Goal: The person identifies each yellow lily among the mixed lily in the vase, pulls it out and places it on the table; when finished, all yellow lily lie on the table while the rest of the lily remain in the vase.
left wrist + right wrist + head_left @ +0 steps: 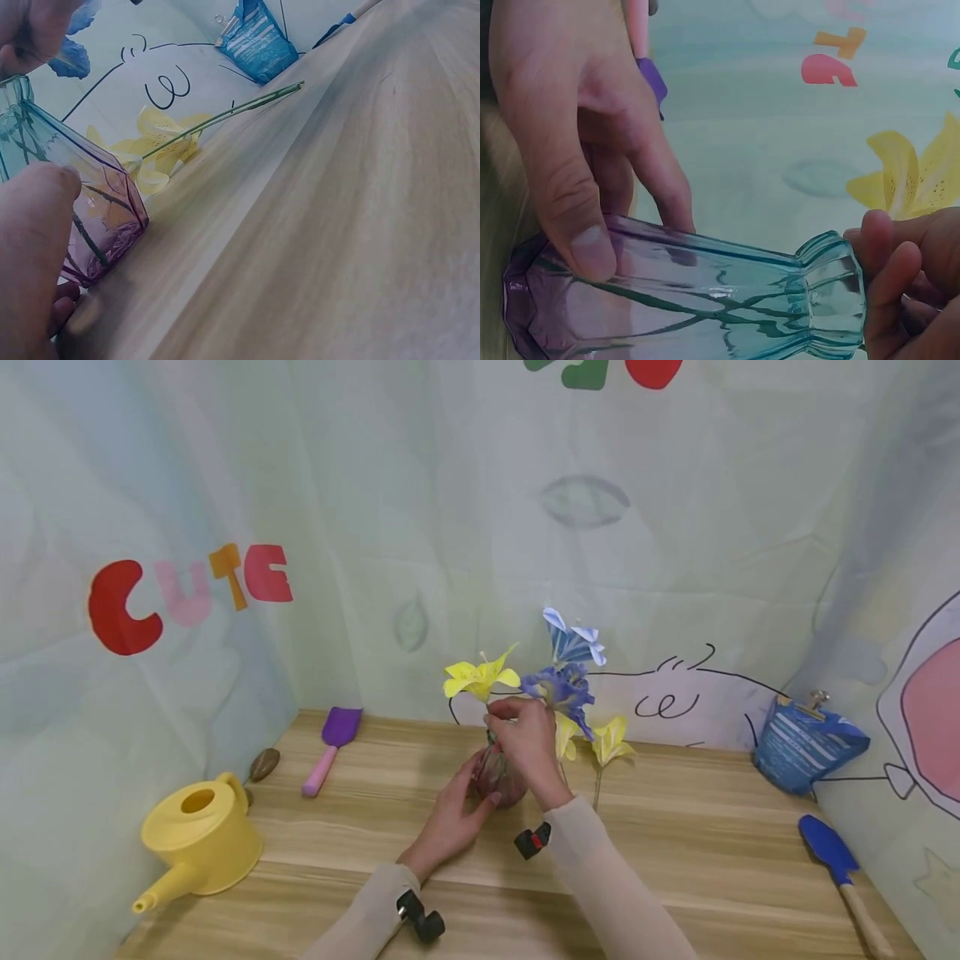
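My left hand (450, 818) grips the lower body of a glass vase (697, 289), which fades from purple at the base to teal at the rim. In the right wrist view the thumb lies along the near side of the glass. Crossed green stems show inside it. My right hand (528, 747) is at the vase's mouth, pinching the stem of a yellow lily (480, 678) just under the bloom; the fingers hide most of that stem. Behind this hand rise a light blue flower (573, 639) and a purple-blue flower (561, 689).
Right of the vase, another yellow lily (611, 743) lies on the wooden table (690, 860). A yellow watering can (217, 847), a purple shovel (341, 728) and a brown stone (264, 765) are at left. On the right are a clipped blue bag (802, 747) and a blue shovel (828, 847).
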`<act>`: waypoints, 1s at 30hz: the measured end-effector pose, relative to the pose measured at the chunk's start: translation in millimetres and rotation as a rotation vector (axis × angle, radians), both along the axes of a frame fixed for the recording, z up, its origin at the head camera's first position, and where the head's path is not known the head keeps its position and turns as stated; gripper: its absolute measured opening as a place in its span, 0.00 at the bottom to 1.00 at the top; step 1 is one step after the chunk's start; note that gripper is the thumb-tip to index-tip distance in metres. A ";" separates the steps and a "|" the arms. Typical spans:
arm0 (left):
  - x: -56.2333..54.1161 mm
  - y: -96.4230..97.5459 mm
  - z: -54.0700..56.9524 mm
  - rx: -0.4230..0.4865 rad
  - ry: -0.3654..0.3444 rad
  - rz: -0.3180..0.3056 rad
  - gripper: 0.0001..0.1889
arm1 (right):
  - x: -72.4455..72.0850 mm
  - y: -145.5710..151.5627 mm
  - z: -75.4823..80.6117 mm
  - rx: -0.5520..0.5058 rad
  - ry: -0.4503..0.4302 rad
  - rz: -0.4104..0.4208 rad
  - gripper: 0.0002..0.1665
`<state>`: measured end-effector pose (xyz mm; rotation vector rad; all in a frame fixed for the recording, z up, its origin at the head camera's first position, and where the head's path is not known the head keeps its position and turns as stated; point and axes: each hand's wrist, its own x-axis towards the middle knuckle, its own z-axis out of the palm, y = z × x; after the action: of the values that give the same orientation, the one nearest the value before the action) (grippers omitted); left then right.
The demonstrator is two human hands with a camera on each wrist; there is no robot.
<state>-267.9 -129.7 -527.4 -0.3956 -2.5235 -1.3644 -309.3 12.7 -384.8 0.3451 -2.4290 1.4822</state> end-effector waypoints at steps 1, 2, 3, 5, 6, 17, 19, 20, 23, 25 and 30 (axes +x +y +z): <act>0.1 0.1 0.2 -0.001 -0.002 0.002 0.39 | -0.1 -0.1 0.1 -0.009 0.003 0.004 0.10; 0.3 0.2 0.5 -0.002 -0.003 0.002 0.39 | -0.1 -0.2 0.3 -0.020 0.004 0.009 0.10; 0.7 0.3 0.8 -0.004 -0.003 0.003 0.39 | 0.0 -0.4 0.4 -0.030 0.003 0.014 0.10; 1.2 0.3 1.5 -0.005 -0.013 0.001 0.39 | 0.3 -0.6 1.0 -0.052 0.000 0.023 0.10; 1.4 0.3 1.6 -0.005 -0.019 0.000 0.39 | 0.7 -0.8 1.8 -0.068 -0.005 0.029 0.09; 2.3 -0.3 0.8 0.012 -0.026 0.002 0.39 | 10.0 -0.5 28.4 -0.228 -0.017 0.094 0.09; 2.7 -0.4 0.5 0.011 -0.027 0.001 0.39 | 12.1 0.9 34.9 -0.233 -0.007 0.088 0.10; 2.8 -0.4 0.5 0.009 -0.030 0.002 0.39 | 12.9 1.6 38.2 -0.238 0.002 0.087 0.10; 3.4 -0.5 0.7 0.006 -0.043 0.000 0.39 | 14.1 3.6 47.2 -0.255 0.044 0.088 0.11; 3.8 -0.7 1.1 0.008 -0.051 -0.002 0.40 | 14.9 5.1 53.3 -0.266 0.066 0.090 0.10; 3.5 -1.2 1.3 0.019 -0.043 -0.010 0.40 | 16.9 10.2 68.4 -0.273 0.125 0.094 0.10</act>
<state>-264.4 -130.9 -526.1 -0.3803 -2.5442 -1.4143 -292.4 22.8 -316.4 0.4813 -2.1062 1.7492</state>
